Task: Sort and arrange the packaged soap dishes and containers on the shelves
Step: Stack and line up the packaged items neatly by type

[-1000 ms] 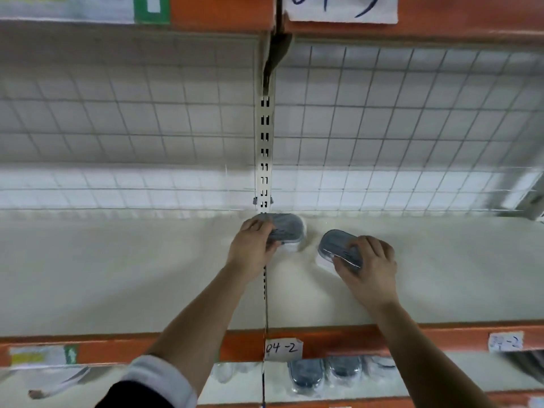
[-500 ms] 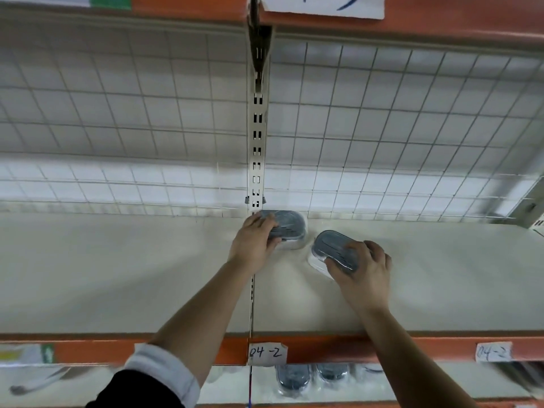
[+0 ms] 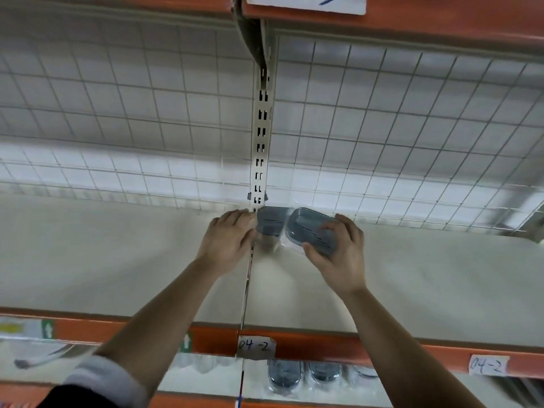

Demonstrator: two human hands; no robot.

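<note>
My right hand [image 3: 338, 256] grips one soap dish [image 3: 307, 228], tilted. My left hand [image 3: 228, 238] touches the neighbouring dish [image 3: 270, 220] on the shelf [image 3: 117, 260] — whether it grips, I cannot tell.

The left grip [image 3: 228, 235] holds the left end of the rear soap dish [image 3: 270, 220], a gray one standing at the back of the pale shelf [image 3: 103, 260], just beside the slotted post [image 3: 260, 148]. The right grip [image 3: 338, 248] clasps the tilted soap dish [image 3: 309, 228], gray in clear wrap, its left end touching the rear one. A wire grid [image 3: 117, 113] backs the shelf. The orange rail [image 3: 323, 346] in front bears a label [image 3: 255, 346] reading "04-2". Below it stand more wrapped dishes [image 3: 284, 375].
</note>
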